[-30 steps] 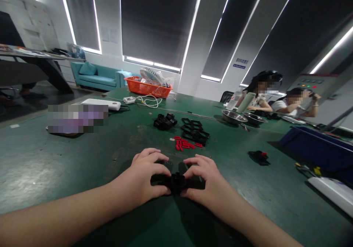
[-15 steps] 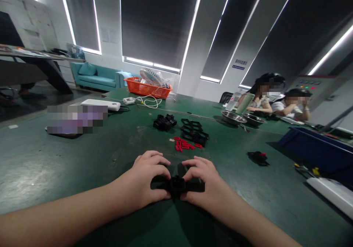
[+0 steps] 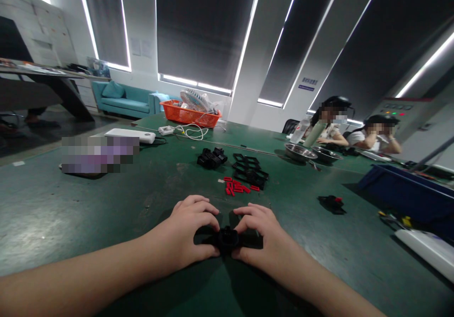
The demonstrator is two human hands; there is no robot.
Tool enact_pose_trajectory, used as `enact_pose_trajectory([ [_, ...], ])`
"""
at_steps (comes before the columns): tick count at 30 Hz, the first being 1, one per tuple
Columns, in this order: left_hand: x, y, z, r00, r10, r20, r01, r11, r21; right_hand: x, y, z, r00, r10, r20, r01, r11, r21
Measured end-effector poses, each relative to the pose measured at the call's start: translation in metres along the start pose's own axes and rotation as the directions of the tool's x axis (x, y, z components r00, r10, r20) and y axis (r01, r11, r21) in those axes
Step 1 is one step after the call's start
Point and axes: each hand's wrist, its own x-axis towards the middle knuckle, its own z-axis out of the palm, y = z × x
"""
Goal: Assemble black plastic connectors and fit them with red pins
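Observation:
Between my two hands is a small black plastic part (image 3: 228, 239) with a hollow, socket-like top, close above the green table (image 3: 170, 279). My left hand (image 3: 193, 229) grips its left side between thumb and forefinger, the other fingers curved. From the right, my right hand (image 3: 260, 234) pinches the same part in a like way. Farther out lie several small red pieces (image 3: 237, 186) in a loose cluster. Behind them are black rectangular frames (image 3: 250, 170), and to their left a pile of black parts (image 3: 212, 158).
A black piece with a red bit (image 3: 332, 204) lies to the right, near a blue bin (image 3: 407, 184). Metal bowls (image 3: 301, 152), an orange basket (image 3: 191, 115) and a white power bank (image 3: 130, 135) stand farther back. Two people (image 3: 376, 135) sit at the far right.
My hands and the black part have stayed almost in place, with the part sitting slightly lower in view. Across the table, the seated people have shifted their heads and arms.

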Motion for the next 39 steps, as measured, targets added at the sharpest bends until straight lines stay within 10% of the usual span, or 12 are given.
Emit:
enact_pose_trajectory([
  [39,-0.001,0.001,-0.001,1.0,0.006,0.01,-0.006,1.0,-0.009,0.002,0.008,-0.015,0.993,-0.063,0.1,0.059,0.997,0.042],
])
